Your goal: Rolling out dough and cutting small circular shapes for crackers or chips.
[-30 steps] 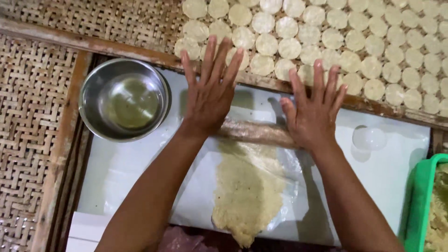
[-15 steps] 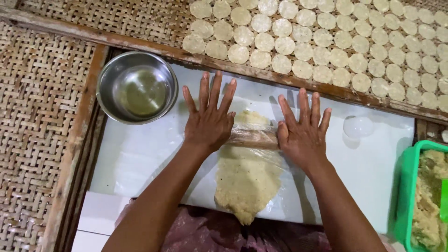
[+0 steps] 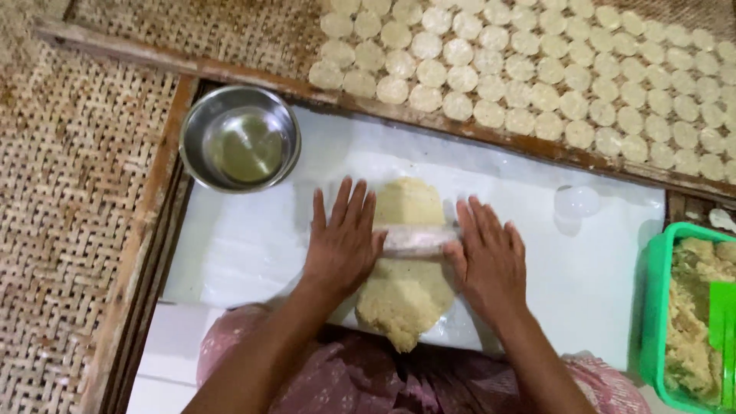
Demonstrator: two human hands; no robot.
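Dough (image 3: 410,295) under our rolling pin (image 3: 418,239) looks soft, crumbly, easily torn; our left hand (image 3: 343,241) and right hand (image 3: 488,257) press the pin's ends with fingers flat, unclenched.

One head-worn camera looks steeply down, close over the white board (image 3: 253,245), seemingly near-vertical.

A pale, see-through rolling pin (image 3: 418,239) is laid sideways across the middle of the dough (image 3: 406,264). The dough is yellow and crumbly, pressed flat into a long oval shape. It is spread out on a white sheet (image 3: 245,245), under clear plastic.
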